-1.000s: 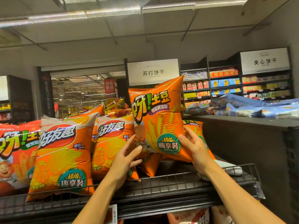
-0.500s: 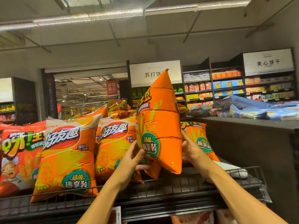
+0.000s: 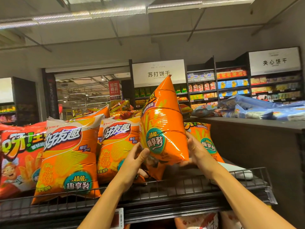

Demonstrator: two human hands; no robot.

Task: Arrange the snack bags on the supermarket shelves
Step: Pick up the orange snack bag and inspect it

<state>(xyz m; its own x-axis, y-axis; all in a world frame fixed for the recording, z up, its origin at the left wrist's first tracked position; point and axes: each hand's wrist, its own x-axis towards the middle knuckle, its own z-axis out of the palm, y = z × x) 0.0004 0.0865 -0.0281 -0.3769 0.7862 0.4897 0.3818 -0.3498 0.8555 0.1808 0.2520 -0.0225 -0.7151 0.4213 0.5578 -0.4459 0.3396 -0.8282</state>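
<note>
Both hands, left hand (image 3: 132,160) and right hand (image 3: 197,150), clasp the orange snack bag (image 3: 163,129) by its lower end, upright above the wire shelf (image 3: 181,184) near its right front corner. Puffy and slick, it could slip or topple neighbouring bags.

A row of snack bags is standing on the wire shelf (image 3: 181,187), behind its front rail. At the far left a chip bag (image 3: 18,156) is leaning, overlapped on its right by a second bag (image 3: 66,159), with a third bag (image 3: 115,146) just right of that. Between the left hand (image 3: 132,164) and right hand (image 3: 196,151), a held bag (image 3: 163,129) is rising above the shelf, turned edge-on. Behind the right hand another bag (image 3: 206,139) is standing. Biscuit shelves (image 3: 231,86) are lining the back wall.
</note>
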